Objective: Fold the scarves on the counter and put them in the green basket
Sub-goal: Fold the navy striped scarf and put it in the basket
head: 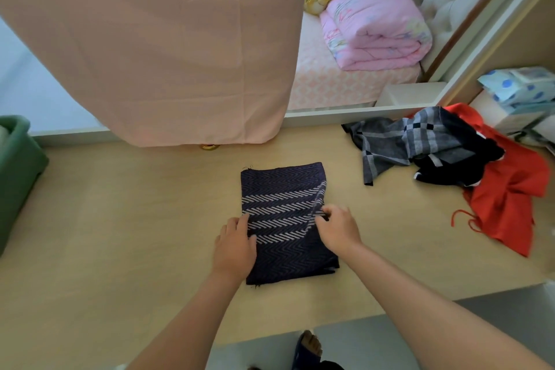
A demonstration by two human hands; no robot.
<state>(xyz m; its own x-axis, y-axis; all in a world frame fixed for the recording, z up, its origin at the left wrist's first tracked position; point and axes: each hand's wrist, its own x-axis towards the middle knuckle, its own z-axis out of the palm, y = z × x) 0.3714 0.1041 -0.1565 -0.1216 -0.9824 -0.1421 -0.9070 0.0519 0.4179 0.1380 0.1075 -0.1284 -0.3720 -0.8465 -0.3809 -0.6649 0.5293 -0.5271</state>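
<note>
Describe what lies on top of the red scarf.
A black cloth and a grey checked scarf overlap the red scarf on its left side. How far the red runs beneath them is covered.

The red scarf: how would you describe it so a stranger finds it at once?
On the light wooden counter, look at its right end. The red scarf lies there, partly under a grey checked scarf. It alone is plain bright red.

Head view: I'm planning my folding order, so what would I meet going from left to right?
Green basket → navy patterned scarf → grey checked scarf → red scarf. The black cloth overlaps the last two, so it is left out.
</note>
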